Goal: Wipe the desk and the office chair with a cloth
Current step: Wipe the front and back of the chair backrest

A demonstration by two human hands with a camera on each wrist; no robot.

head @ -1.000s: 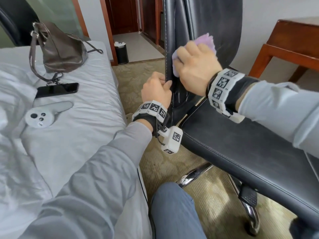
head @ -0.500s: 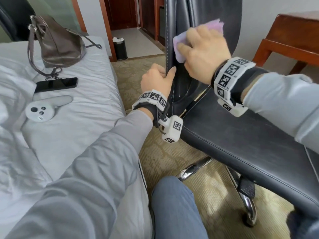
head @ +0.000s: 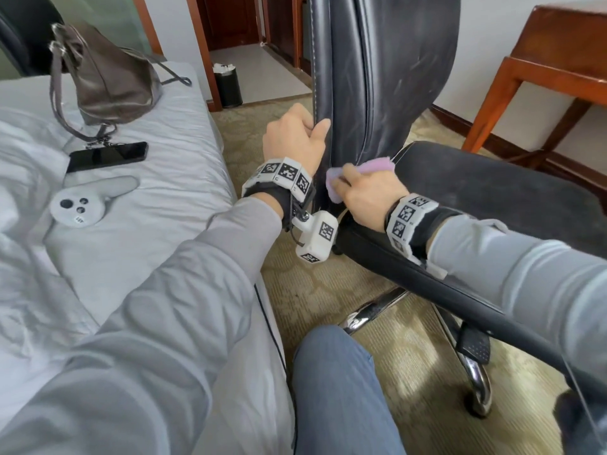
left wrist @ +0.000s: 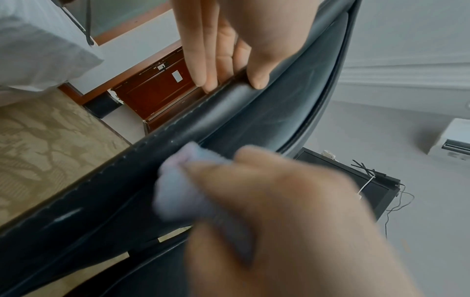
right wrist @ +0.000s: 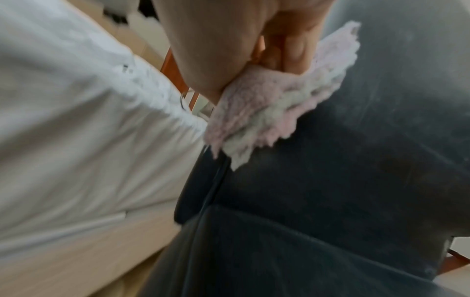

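Note:
A black leather office chair stands before me, its backrest upright and its seat to the right. My left hand grips the backrest's left edge, thumb on the front; the left wrist view shows the fingers wrapped over that edge. My right hand holds a pink cloth bunched in its fingers and presses it low on the backrest, just above the seat. In the right wrist view the cloth lies against the dark leather. The wooden desk stands at the far right.
A bed with white sheets runs along the left, carrying a brown handbag, a black phone and a grey controller. A black bin stands by the doorway. The chair's chrome base spreads over the carpet beside my knee.
My right hand has slid the cloth down the backrest from high up to just above the seat. My left hand has kept its hold on the backrest's edge.

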